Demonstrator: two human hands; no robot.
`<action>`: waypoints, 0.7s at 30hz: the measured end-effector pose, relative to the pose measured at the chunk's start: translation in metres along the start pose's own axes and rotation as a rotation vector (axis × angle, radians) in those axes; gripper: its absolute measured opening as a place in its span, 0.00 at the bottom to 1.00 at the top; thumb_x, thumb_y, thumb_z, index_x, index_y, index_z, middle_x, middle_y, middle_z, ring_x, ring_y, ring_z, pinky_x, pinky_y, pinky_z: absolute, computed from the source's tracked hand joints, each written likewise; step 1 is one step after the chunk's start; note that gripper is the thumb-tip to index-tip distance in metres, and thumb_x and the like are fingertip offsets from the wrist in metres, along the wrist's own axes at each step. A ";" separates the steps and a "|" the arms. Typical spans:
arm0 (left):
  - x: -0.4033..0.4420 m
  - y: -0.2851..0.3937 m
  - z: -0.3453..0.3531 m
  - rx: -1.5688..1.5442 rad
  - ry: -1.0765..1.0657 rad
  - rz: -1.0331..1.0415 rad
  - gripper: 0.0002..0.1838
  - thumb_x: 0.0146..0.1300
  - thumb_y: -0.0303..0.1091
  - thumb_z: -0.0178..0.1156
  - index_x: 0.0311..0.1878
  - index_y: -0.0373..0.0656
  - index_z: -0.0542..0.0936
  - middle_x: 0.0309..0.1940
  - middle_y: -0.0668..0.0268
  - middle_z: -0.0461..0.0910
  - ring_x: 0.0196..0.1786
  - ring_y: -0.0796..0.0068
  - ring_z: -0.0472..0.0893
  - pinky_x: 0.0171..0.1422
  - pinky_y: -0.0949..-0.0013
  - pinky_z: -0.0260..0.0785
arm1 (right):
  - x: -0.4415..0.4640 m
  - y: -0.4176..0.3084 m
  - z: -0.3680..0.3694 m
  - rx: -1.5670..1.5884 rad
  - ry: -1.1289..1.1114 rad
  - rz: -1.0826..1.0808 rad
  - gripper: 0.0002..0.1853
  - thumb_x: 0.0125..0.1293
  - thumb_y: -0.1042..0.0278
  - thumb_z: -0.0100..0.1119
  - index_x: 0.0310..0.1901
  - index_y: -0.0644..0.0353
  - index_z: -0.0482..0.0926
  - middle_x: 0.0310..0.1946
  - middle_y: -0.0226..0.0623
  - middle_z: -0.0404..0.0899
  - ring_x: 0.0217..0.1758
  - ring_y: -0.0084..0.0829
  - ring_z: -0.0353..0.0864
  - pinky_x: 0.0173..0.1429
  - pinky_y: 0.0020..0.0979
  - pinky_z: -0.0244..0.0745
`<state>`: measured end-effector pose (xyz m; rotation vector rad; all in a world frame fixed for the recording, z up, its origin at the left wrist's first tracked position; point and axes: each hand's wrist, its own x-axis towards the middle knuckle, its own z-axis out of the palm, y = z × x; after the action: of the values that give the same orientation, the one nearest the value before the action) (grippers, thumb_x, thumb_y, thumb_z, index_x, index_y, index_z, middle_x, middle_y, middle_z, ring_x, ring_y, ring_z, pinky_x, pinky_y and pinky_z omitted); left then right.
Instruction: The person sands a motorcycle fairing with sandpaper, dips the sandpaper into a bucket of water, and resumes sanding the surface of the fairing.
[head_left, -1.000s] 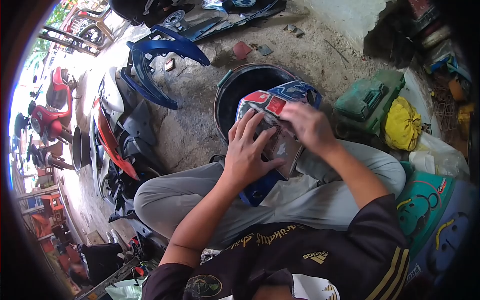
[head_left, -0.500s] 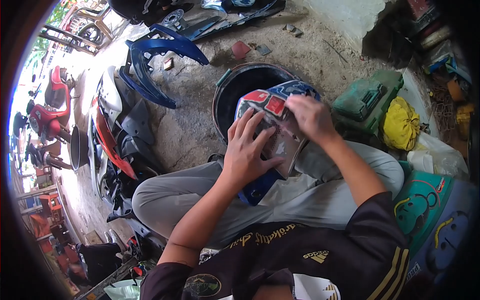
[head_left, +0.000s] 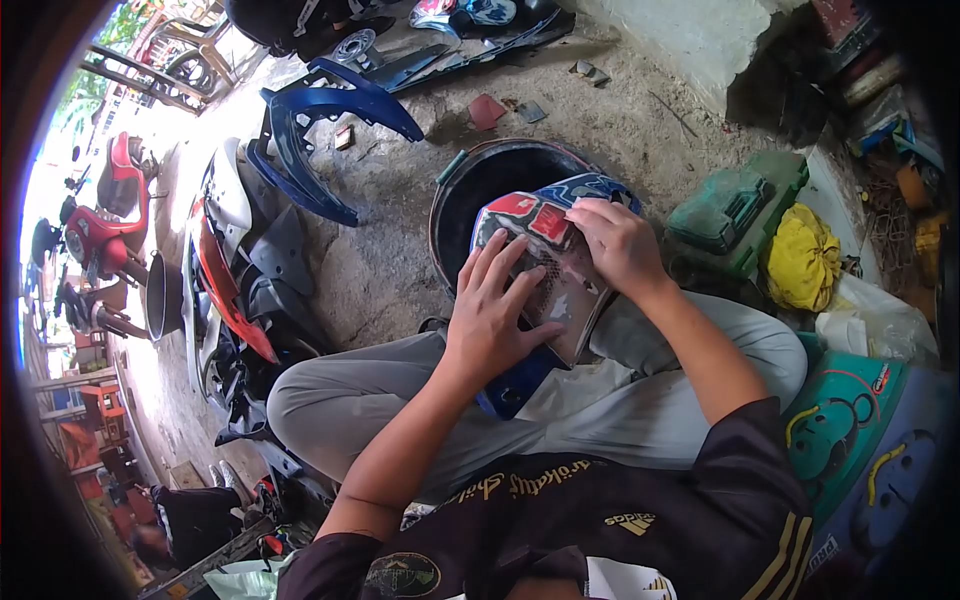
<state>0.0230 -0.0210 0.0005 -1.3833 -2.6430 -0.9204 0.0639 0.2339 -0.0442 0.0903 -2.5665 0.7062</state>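
A motorcycle fairing panel (head_left: 567, 308), blue with red patches and a scuffed grey-brown face, lies across my lap and over the rim of a black tub (head_left: 462, 215). My left hand (head_left: 492, 315) rests on its left side, fingers spread and thumb apart near the lower edge. On the panel's upper right, beside the red decal (head_left: 548, 222), my right hand (head_left: 620, 245) has its fingertips pinched together. Whatever may be between those fingertips is hidden. A blue patterned section (head_left: 590, 188) of the bodywork shows beyond my right fingers.
Blue bodywork (head_left: 300, 185) and a stack of white, red and black panels (head_left: 225, 270) lie to the left. Small sanding-sheet-like pieces (head_left: 486, 112) lie on the concrete. At right are a green case (head_left: 725, 205), a yellow bag (head_left: 803, 255) and a teal box (head_left: 845, 400).
My right hand, blurred before, now shows clearly with its fingertips drawn together at the decal's edge. My left hand stays spread on the panel. The camera view has shifted slightly.
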 end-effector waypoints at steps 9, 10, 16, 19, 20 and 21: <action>-0.002 0.005 0.001 -0.017 -0.005 -0.055 0.40 0.46 0.52 0.88 0.63 0.48 0.87 0.79 0.53 0.75 0.87 0.42 0.66 0.90 0.36 0.56 | 0.002 0.004 0.002 -0.027 0.012 -0.082 0.12 0.70 0.71 0.66 0.52 0.57 0.91 0.56 0.40 0.91 0.51 0.45 0.91 0.58 0.45 0.87; -0.002 0.005 0.001 -0.023 0.007 -0.066 0.40 0.46 0.52 0.88 0.63 0.48 0.87 0.79 0.53 0.75 0.87 0.42 0.66 0.91 0.36 0.56 | 0.001 -0.012 -0.001 -0.027 -0.003 -0.107 0.12 0.70 0.73 0.65 0.52 0.58 0.91 0.55 0.41 0.92 0.52 0.46 0.91 0.59 0.45 0.87; -0.002 0.008 0.000 -0.015 -0.031 -0.064 0.39 0.47 0.51 0.88 0.63 0.47 0.87 0.80 0.53 0.75 0.88 0.42 0.66 0.91 0.37 0.55 | 0.009 -0.008 -0.018 -0.031 -0.049 0.026 0.11 0.73 0.73 0.63 0.51 0.58 0.91 0.57 0.43 0.91 0.53 0.45 0.91 0.62 0.45 0.87; 0.001 0.006 -0.005 -0.049 -0.056 -0.063 0.38 0.47 0.49 0.88 0.62 0.46 0.87 0.81 0.53 0.74 0.88 0.43 0.66 0.91 0.37 0.56 | -0.005 -0.036 -0.014 0.122 -0.061 -0.189 0.11 0.73 0.74 0.62 0.51 0.58 0.91 0.56 0.44 0.91 0.54 0.47 0.91 0.62 0.45 0.87; 0.003 0.006 -0.009 -0.054 -0.054 -0.064 0.36 0.47 0.46 0.88 0.60 0.45 0.87 0.80 0.53 0.76 0.87 0.43 0.68 0.90 0.38 0.59 | -0.006 -0.053 -0.020 0.078 -0.146 -0.176 0.11 0.73 0.75 0.61 0.51 0.59 0.91 0.56 0.44 0.91 0.56 0.48 0.91 0.63 0.46 0.87; 0.001 0.003 -0.008 -0.077 -0.030 -0.070 0.36 0.46 0.45 0.88 0.59 0.44 0.88 0.79 0.53 0.77 0.87 0.43 0.69 0.90 0.38 0.60 | -0.004 -0.045 -0.014 0.060 -0.086 -0.145 0.11 0.73 0.74 0.62 0.50 0.58 0.91 0.56 0.42 0.91 0.54 0.47 0.91 0.62 0.46 0.87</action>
<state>0.0221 -0.0229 0.0090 -1.3386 -2.7218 -1.0269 0.0818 0.2015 -0.0146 0.3289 -2.5882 0.7386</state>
